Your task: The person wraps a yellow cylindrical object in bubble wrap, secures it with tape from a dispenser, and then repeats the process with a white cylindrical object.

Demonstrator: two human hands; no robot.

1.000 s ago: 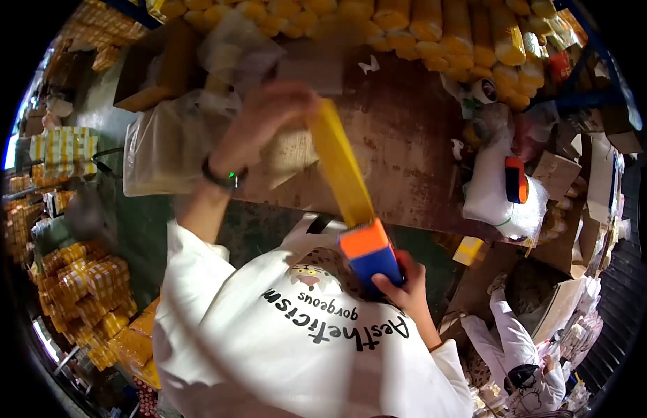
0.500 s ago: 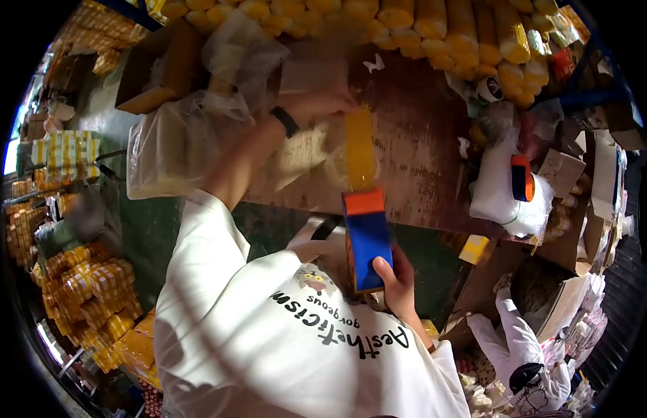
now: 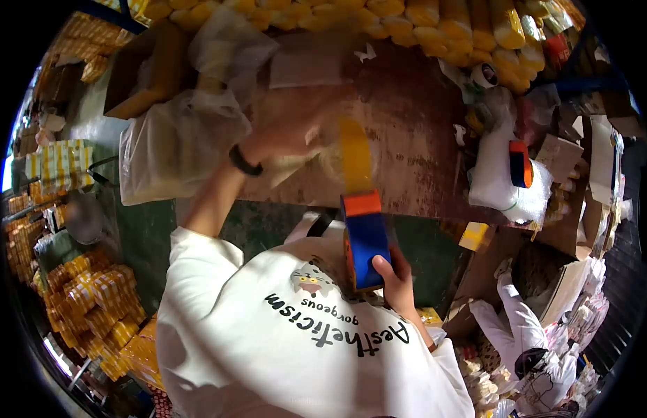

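Observation:
In my right hand (image 3: 397, 280) is a blue and orange tape dispenser (image 3: 367, 244), its thumb on the blue side and the fingers wrapped behind. A strip of yellow tape (image 3: 356, 157) sticks out from its orange end over the brown table (image 3: 414, 167). My left hand (image 3: 285, 131), with a dark band on the wrist, is over the table to the left of the tape strip. Its fingers are smeared by motion, so whether they hold anything is unclear. A pale flat sheet (image 3: 306, 61) lies beyond it.
Left are a plastic-wrapped block (image 3: 173, 150) and an open cardboard box (image 3: 143, 70). Yellow-wrapped rolls (image 3: 452, 24) line the back. Right are bubble wrap (image 3: 494, 171) and a second tape dispenser (image 3: 521, 164). Another person (image 3: 522, 331) is at lower right.
My left hand has moved left, away from the end of the tape strip. The strip's far end now stands free and bends slightly left. My right hand has barely moved with the dispenser.

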